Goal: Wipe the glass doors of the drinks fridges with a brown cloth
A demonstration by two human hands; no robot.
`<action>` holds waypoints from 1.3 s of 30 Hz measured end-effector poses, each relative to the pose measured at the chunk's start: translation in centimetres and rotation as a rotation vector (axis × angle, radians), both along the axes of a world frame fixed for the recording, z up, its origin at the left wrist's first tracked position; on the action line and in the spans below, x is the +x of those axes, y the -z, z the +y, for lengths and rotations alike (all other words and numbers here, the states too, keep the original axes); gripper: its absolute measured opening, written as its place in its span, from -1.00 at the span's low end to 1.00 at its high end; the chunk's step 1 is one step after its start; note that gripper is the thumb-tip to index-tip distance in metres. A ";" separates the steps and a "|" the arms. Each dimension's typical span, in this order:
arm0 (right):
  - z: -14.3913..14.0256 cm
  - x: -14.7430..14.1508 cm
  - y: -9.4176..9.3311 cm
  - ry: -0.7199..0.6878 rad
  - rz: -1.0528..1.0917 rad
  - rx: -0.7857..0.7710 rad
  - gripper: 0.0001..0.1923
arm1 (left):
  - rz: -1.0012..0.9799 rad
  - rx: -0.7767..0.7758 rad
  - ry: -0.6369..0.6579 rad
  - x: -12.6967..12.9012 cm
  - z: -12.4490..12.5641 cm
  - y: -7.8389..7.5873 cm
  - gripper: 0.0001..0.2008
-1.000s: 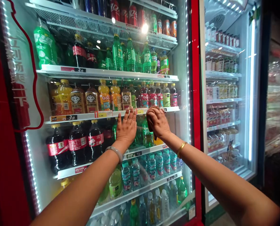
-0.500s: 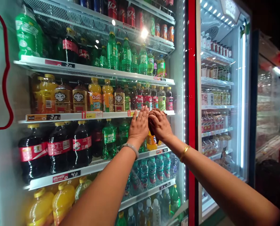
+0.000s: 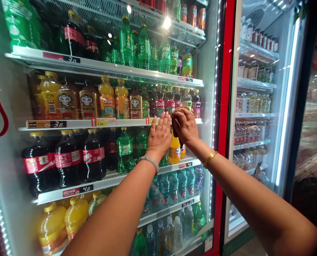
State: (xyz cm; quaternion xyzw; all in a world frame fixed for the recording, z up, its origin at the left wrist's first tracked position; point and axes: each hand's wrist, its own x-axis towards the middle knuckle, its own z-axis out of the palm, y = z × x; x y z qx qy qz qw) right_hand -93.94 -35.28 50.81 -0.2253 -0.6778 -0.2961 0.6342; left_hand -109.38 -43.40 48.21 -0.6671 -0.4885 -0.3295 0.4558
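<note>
Both my arms reach forward to the glass door [image 3: 148, 83] of a drinks fridge. My left hand [image 3: 160, 133] lies flat on the glass with its fingers stretched out, holding nothing; a pale bangle circles that wrist. Just to its right, my right hand [image 3: 187, 124] is curled around a bunched brown cloth [image 3: 176, 122] and presses it against the door; a gold bracelet is on this wrist. Part of the cloth is hidden under the fingers. Behind the glass, close below the hands, stand orange drink bottles [image 3: 174, 151].
Shelves hold cola bottles [image 3: 93, 156], green soda bottles [image 3: 125, 44] and yellow juice bottles [image 3: 52, 227]. A red door frame [image 3: 226, 89] runs down the right side. Beyond it stands a second lit fridge [image 3: 254, 85]. A red cord-like outline [image 3: 2, 106] curves at the left edge.
My right hand and the cloth have shifted slightly up and right along the glass, widening the gap from my left hand. The left hand stays flat. The view has tilted a little.
</note>
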 end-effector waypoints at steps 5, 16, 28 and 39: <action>0.6 1.3 -1.3 -0.037 0.067 0.011 -0.71 | 0.002 -0.002 -0.007 0.1 -0.1 -0.1 -0.37; 1.0 1.2 -0.4 -0.025 0.035 0.011 -0.74 | 0.034 -0.037 0.016 -0.1 0.1 0.0 -0.37; -0.6 0.1 0.4 -0.041 -0.070 0.006 -0.72 | 0.035 -0.046 0.035 0.0 0.1 0.0 -0.34; 1.4 1.7 3.5 0.034 0.243 -0.039 -0.66 | 0.032 -0.028 0.041 0.0 0.3 0.0 -0.34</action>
